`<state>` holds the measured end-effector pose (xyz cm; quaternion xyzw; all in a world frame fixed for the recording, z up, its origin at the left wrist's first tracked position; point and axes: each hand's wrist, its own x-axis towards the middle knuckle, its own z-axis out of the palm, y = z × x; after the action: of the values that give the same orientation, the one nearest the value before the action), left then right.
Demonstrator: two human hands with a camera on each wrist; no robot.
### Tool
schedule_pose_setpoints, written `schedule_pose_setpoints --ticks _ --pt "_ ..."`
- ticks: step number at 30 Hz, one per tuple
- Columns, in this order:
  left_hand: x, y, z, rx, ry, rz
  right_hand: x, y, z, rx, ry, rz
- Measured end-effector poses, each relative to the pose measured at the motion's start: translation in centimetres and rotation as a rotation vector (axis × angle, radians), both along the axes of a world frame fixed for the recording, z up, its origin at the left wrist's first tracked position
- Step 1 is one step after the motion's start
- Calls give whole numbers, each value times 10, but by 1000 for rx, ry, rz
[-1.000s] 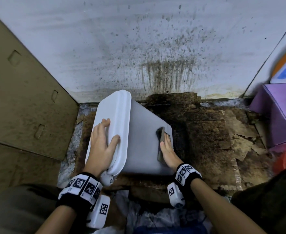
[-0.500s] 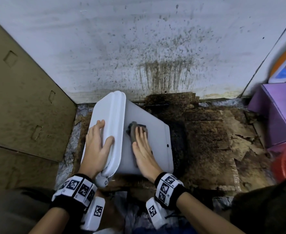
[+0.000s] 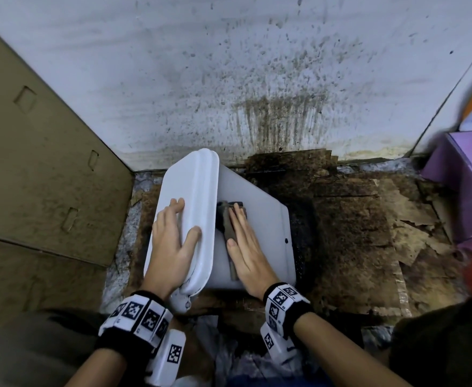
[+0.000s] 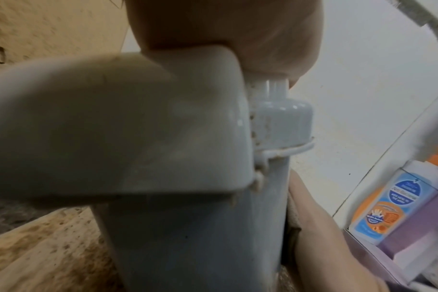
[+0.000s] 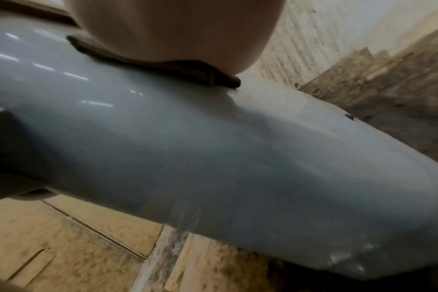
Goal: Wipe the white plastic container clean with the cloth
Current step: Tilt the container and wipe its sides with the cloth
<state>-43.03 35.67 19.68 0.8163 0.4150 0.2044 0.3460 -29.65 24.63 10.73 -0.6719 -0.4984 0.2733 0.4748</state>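
On the stained floor by the wall, the white plastic container [image 3: 257, 219] lies on its side. My left hand [image 3: 170, 241] steadies its lid, fingers flat; my right hand [image 3: 246, 244] presses the cloth [image 3: 225, 219] flat-palmed against the side. I judge wiping midway.

Your white plastic container [image 3: 257, 208] is smooth and glossy, catching streaks of light along its side in the right wrist view; its lid [image 3: 190, 196] is the same smooth white plastic, with brownish grime in the seam by the hinge; the cloth [image 3: 226, 222] under your right hand [image 3: 246, 252] is dull, soft, grey-brown fabric; the cardboard [image 3: 42, 174] on your left is matt brown and speckled; the floor covering [image 3: 368, 219] is rough, torn, stained brown board; the wall [image 3: 229, 65] is matt white, spattered dark.
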Motion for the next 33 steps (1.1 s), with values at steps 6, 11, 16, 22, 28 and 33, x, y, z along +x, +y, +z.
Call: schedule_pose_setpoints --ticks 6,11,16,22,28,33 --pt "-3 3 -1 -7 -12 -3 19 -17 -47 -136 91 -118" --pt "-2 1 0 -17 -25 4 36 -33 -79 -276 156 -156" --pt "-1 1 0 -11 -13 7 27 -25 -66 -280 209 -165" --pt "0 3 -1 -11 -6 9 4 -9 -24 -128 206 -122" --pt "-2 2 -1 -5 23 9 -24 2 23 10 127 -17" --pt "1 -4 3 -15 22 13 -18 -5 12 2 28 -1"
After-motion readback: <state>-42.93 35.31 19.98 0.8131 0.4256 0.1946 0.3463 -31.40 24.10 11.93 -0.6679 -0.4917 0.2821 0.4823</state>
